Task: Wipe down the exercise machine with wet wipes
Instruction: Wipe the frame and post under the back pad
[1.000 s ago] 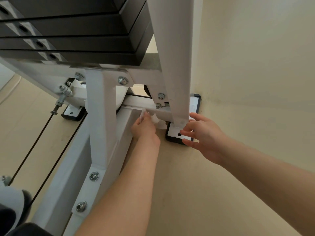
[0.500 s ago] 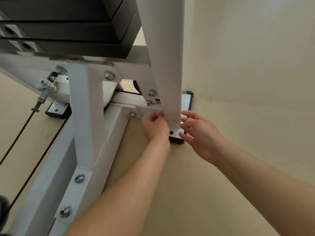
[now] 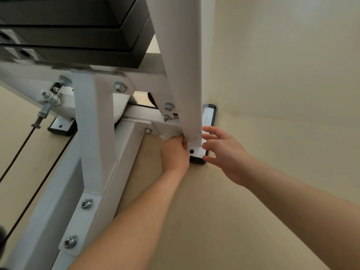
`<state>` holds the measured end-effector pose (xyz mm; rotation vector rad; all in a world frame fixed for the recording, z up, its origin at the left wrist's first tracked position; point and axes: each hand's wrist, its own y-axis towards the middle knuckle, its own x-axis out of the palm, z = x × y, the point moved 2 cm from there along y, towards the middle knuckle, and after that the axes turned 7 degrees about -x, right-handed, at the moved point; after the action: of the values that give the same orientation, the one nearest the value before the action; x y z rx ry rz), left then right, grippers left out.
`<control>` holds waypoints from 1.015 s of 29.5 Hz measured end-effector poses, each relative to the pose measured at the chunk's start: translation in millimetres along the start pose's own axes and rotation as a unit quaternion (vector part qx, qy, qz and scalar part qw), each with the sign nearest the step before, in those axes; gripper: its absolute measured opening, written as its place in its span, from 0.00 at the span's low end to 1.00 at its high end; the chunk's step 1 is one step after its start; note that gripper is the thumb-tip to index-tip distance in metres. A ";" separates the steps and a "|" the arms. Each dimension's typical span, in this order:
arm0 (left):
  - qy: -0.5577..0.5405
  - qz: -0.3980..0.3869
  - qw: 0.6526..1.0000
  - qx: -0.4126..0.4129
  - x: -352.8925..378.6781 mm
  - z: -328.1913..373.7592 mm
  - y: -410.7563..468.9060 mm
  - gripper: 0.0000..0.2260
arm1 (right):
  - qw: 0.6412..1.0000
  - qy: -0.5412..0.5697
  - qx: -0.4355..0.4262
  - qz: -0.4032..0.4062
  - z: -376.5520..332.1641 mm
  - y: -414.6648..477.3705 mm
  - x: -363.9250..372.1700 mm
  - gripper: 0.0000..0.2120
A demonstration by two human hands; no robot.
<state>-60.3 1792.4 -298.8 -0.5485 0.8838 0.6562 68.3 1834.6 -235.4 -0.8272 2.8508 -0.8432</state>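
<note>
The white steel frame of the exercise machine (image 3: 93, 121) fills the left and centre, with a black weight stack (image 3: 74, 32) above. A white upright post (image 3: 183, 75) comes down to a foot plate (image 3: 196, 151) on the floor. My left hand (image 3: 175, 152) grips a white wet wipe (image 3: 167, 134) and presses it against the bottom of the post, left side; most of the wipe is hidden by my fingers. My right hand (image 3: 226, 152) hovers beside the post's right side with fingers spread and relaxed, holding nothing.
A cream wall (image 3: 282, 65) stands close on the right, meeting the beige floor (image 3: 204, 221) in a corner behind the post. Black cables (image 3: 23, 145) run diagonally at left. Black rubber foot pads (image 3: 209, 115) sit under the frame. Bolts stud the brackets.
My left hand has moved right along the low crossbar, carrying the wipe to the base of the upright post. My right hand stays by the post's foot. The view has shifted closer.
</note>
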 end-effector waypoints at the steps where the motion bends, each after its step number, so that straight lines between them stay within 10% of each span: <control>1: 0.044 -0.005 0.999 0.019 -0.8 0.9 -1.1 0.08 | 1.000 -0.014 0.002 -0.003 -0.1 0.2 -1.7 0.24; 6: 0.132 -0.109 0.980 0.103 10.7 17.5 -34.7 0.11 | 0.986 -0.157 -0.004 -0.062 -5.1 -7.2 -4.2 0.24; 12: -0.131 -0.256 0.958 0.012 -28.5 56.1 -55.7 0.07 | 0.767 -0.571 -0.061 -0.286 -59.6 -29.4 -35.8 0.32; 17: -0.327 -0.322 0.888 -0.023 -96.7 88.1 -70.0 0.07 | 0.831 -0.479 -0.031 -0.282 -102.2 -44.6 -56.8 0.29; 23: -0.310 -0.162 0.935 -0.052 -140.2 95.9 -67.9 0.09 | 0.842 -0.446 -0.087 -0.291 -128.1 -52.6 -73.3 0.03; 30: -0.319 -0.098 0.925 -0.181 -134.6 99.4 -81.0 0.06 | 0.947 -0.159 -0.039 -0.276 -88.1 -14.8 -86.2 0.17</control>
<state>-13.6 1765.7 -120.8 -0.6854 0.0881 0.7571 131.6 1911.3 -161.1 -1.6461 2.4029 -0.5578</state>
